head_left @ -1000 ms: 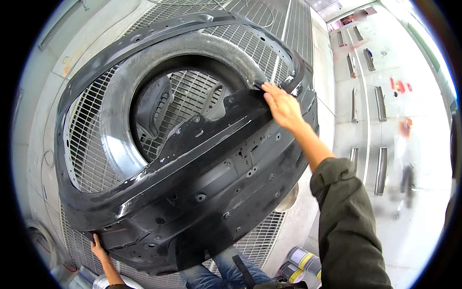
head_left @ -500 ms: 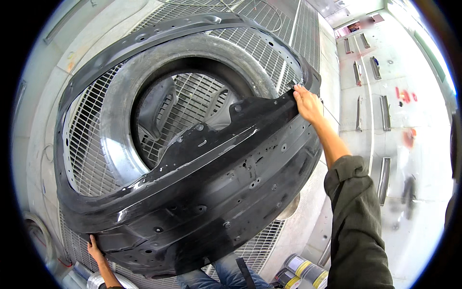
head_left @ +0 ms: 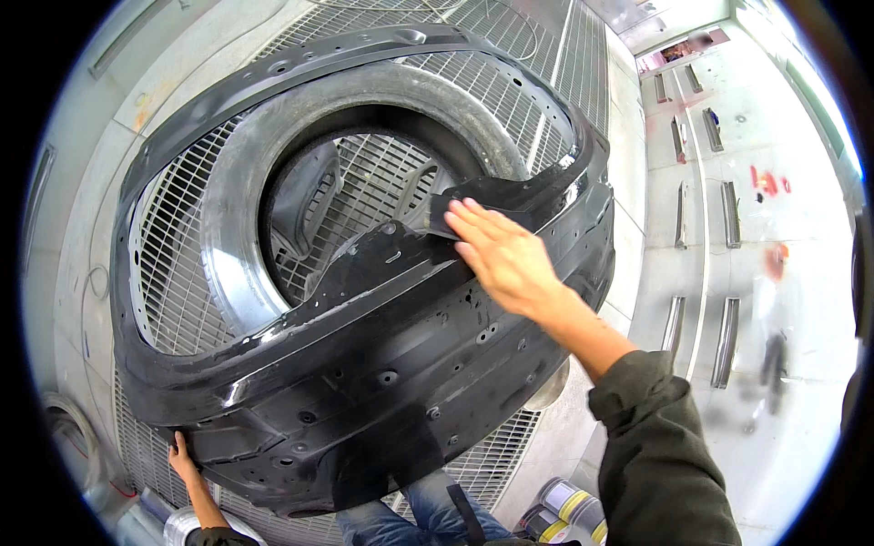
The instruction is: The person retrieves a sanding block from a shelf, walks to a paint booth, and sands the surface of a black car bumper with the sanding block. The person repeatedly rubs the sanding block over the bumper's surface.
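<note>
A black car tailgate [head_left: 355, 400], with a large window opening, lies across a tyre [head_left: 235, 196] that shows through the opening. My right hand [head_left: 501, 259] lies with its fingers stretched over the panel's inner window edge. Beneath those fingertips is a dark sheet [head_left: 442, 217] that looks like sandpaper, pressed on the panel; part of it is covered by the hand. At the near left corner my left hand [head_left: 183, 457] grips the tailgate's outer edge, its fingers partly hidden. Pale scuffs and bare spots run along the window edge.
Metal floor grating [head_left: 173, 291] lies beneath the tyre. Several cans [head_left: 574, 505] stand at lower right near my legs. A coiled hose [head_left: 73, 437] is at the far left. A pale wall [head_left: 774, 273] with metal slots rises on the right.
My right hand has moved left and nearer from the far right corner, along the window edge. The dark sheet now shows under its fingers. My left hand keeps its hold; the view shifted slightly.
</note>
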